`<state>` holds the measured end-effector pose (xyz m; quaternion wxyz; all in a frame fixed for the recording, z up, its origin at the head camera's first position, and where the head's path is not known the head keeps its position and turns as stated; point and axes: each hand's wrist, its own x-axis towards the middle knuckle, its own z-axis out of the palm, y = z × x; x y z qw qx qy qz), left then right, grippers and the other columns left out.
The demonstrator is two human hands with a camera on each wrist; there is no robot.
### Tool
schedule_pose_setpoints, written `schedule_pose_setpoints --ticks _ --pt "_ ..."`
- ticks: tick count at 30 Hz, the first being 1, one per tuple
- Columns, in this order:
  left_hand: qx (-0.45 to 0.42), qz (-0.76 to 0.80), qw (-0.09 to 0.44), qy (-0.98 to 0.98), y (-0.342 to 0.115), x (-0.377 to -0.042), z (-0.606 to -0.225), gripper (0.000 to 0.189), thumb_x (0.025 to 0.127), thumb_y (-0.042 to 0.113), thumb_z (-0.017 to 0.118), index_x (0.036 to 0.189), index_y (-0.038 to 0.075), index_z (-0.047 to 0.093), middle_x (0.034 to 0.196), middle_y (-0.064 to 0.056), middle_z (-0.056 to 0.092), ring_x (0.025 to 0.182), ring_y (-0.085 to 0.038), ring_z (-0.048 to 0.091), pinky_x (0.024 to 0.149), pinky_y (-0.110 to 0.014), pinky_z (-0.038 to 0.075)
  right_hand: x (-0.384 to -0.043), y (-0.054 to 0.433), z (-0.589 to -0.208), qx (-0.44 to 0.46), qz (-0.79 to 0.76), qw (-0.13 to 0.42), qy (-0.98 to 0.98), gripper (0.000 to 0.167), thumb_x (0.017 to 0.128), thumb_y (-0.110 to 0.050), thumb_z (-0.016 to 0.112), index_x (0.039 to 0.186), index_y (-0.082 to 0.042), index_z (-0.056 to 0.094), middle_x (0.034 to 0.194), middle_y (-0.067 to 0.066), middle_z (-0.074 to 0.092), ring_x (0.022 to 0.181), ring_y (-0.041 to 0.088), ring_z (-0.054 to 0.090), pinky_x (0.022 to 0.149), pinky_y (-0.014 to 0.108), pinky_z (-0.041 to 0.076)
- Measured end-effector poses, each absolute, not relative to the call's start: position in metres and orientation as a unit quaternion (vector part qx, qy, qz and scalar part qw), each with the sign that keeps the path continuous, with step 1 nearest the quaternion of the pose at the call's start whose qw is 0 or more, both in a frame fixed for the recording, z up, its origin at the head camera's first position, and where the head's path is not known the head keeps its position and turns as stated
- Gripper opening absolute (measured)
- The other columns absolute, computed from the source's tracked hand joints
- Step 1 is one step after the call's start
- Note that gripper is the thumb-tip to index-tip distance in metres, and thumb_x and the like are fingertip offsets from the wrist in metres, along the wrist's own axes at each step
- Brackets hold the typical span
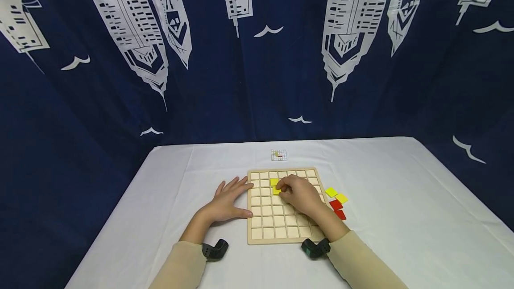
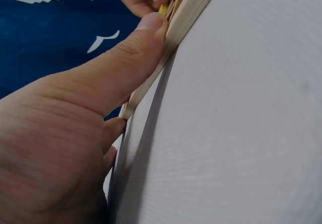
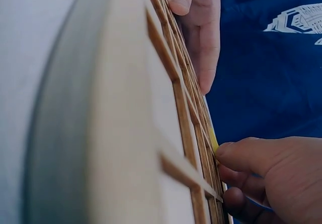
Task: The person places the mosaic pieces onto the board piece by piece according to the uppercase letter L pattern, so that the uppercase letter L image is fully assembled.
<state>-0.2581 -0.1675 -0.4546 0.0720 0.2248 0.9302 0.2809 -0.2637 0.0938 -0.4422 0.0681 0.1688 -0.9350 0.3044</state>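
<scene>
A wooden grid board (image 1: 257,235) lies flat on the white table. Spread along its left edge, my left hand (image 1: 228,202) touches the frame with its thumb and fingers. The thumb (image 2: 143,38) rests at the board's rim in the left wrist view. My right hand (image 1: 301,194) reaches over the board, its curled fingers pinching a yellow square tile (image 1: 276,191) at a cell. In the right wrist view the tile's yellow edge (image 3: 213,139) shows at the thumb tip; the rest is hidden. Another yellow tile (image 1: 274,182) sits in the cell just behind it.
Loose yellow tiles (image 1: 331,192) and red tiles (image 1: 336,204) lie right of the board, near my right forearm. Behind the board is a small printed grid card (image 1: 279,155). A dark blue patterned curtain (image 1: 241,92) hangs beyond the table's far edge.
</scene>
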Motion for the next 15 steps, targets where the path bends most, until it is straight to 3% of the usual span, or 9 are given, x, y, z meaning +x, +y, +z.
schedule_pose_setpoints --ticks 4,15 --pt "0.224 0.279 0.075 0.931 -0.1671 -0.2584 -0.4536 0.088 0.077 0.049 0.082 0.152 0.024 0.043 0.167 -0.006 0.024 0.157 -0.033 0.010 0.125 -0.061 -0.005 -0.2638 0.0942 -0.4429 0.180 0.315 0.067 -0.930 0.013 0.084 -0.007 0.076 0.095 -0.016 0.075 0.085 -0.006 0.065 0.076 0.008 0.055 0.073 0.027 0.047" --pt "0.226 0.279 0.072 0.931 -0.1665 -0.2587 -0.4548 0.087 0.077 0.049 0.082 0.151 0.024 0.043 0.167 -0.006 0.024 0.157 -0.033 0.011 0.125 -0.062 -0.004 -0.2619 0.0972 -0.4402 0.198 0.327 0.042 -0.923 0.016 0.088 -0.007 0.074 0.102 -0.014 0.078 0.099 -0.001 0.070 0.075 0.008 0.052 0.068 0.023 0.045"
